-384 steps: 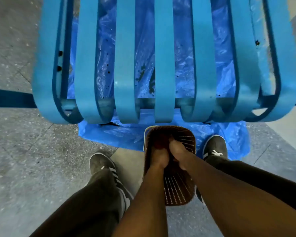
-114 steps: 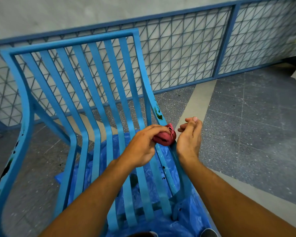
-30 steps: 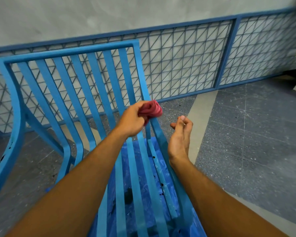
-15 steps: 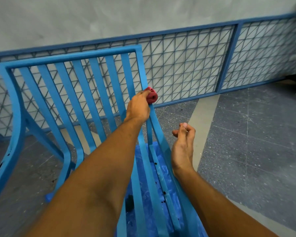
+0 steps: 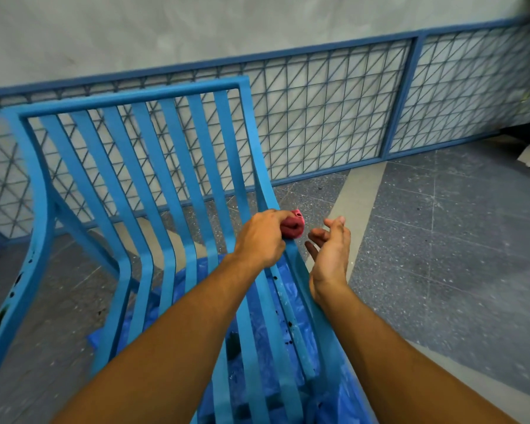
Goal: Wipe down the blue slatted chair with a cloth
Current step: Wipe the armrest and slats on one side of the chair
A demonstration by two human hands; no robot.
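Blue slatted chair [image 5: 178, 185] filling the left and middle of the view, backrest upright before the mesh fence [image 5: 334, 117], blue plastic sheet [image 5: 276, 338] spread on the floor beneath the seat. Dark specks and a dark patch visible on the sheet and on the lower slats near the right frame rail [image 5: 259, 166].

Left hand [image 5: 262, 238] closed around a balled red cloth [image 5: 292, 228], pressing it onto that rail about where back bends into seat. Right hand [image 5: 329, 252] open just beside the rail, fingers loosely spread, holding nothing.

Likely trouble from here:
- Wad too tight — only a small face meets the rail, so streaks and missed edges probable.
- Grip of the left hand set far back on the cloth; a snag on the rail's edge could pull it free and drop it onto the speckled sheet.
- Specks, if wet paint, apt to smear.
- Chair unbraced — hard rubbing may shift it.
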